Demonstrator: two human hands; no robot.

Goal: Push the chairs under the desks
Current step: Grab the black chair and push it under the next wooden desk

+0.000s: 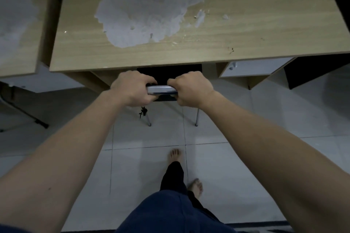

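Note:
A chair (162,90) with a chrome top rail and black seat stands at the front edge of a light wooden desk (236,30). Its seat reaches under the desktop and is mostly hidden. Two thin metal back legs rest on the tiles behind it. My left hand (132,89) grips the left end of the rail. My right hand (191,89) grips the right end. A large patch of the desk's veneer has peeled off to grey.
A second worn desk (17,24) stands at the left, with a dark chair frame (22,111) below it. An open shelf unit (251,72) sits under the desk at the right. My bare feet (176,155) stand on white floor tiles.

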